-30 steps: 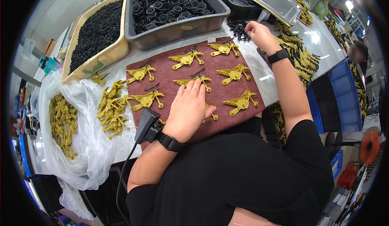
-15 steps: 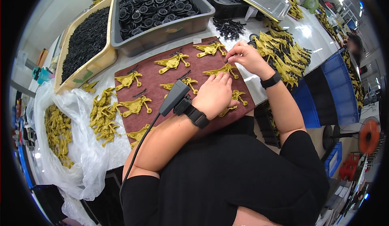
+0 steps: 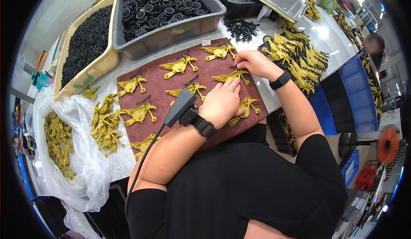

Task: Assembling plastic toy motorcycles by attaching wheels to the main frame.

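Note:
Yellow plastic toy motorcycle frames lie in rows on a maroon cloth (image 3: 150,74), most with a thin black handlebar at one end. My left hand (image 3: 220,104) rests palm down with fingers stretched out, its fingertips at the lower edge of one yellow frame (image 3: 223,77). Over the upper right part of that same frame, my right hand (image 3: 256,64) is closed in a pinch on a small black handlebar (image 3: 233,67), largely hidden by the fingers. Beneath my left hand, another yellow frame (image 3: 245,112) lies on the cloth.
Behind the cloth stands a grey bin (image 3: 175,31) of black wheels, beside a cream bin (image 3: 87,46) of small black parts. Loose black parts (image 3: 240,29) and stacked yellow frames with wheels (image 3: 299,61) sit at right. Yellow frames (image 3: 105,127) and a plastic bag (image 3: 81,153) lie left.
My right hand has come down slightly, bringing the black handlebar against the yellow frame. My left hand stays nearly in place on the frame's edge. The view has shifted slightly.

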Demonstrator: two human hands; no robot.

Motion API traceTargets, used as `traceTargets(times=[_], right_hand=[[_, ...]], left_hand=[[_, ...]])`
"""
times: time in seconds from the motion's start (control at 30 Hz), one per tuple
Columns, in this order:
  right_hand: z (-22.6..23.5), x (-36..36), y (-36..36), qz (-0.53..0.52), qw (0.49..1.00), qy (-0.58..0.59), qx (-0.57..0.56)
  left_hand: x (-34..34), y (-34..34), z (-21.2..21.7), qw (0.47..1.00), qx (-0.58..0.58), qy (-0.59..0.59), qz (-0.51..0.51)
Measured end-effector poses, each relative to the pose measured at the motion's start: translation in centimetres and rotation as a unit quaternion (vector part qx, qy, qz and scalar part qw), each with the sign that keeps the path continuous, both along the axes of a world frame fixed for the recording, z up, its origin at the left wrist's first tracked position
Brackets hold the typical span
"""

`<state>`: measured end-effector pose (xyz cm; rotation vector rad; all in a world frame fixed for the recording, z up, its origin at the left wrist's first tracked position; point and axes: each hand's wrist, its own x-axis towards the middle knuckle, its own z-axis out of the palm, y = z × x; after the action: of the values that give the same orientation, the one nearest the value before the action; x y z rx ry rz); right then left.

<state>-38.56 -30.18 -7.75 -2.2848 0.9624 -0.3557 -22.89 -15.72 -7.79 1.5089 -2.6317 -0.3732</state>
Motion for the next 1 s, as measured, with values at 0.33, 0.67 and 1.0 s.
traceTargets(times=[0.33,0.67,1.0], right_hand=[[-0.9,0.9,-0.5,0.071,0.992,0.028,-0.103],[0.2,2.0,-0.7,0.133,0.979,0.084,-0.13],[-0.2,1.8,-2.2,0.161,0.975,0.125,-0.084]], left_hand=[[-0.6,0.0,-0.5,0.999,0.004,0.0,0.038],[-0.4,0.0,-0.6,1.0,-0.008,-0.004,0.029],[0.1,-0.3,-0.9,0.999,-0.036,0.021,0.009]])
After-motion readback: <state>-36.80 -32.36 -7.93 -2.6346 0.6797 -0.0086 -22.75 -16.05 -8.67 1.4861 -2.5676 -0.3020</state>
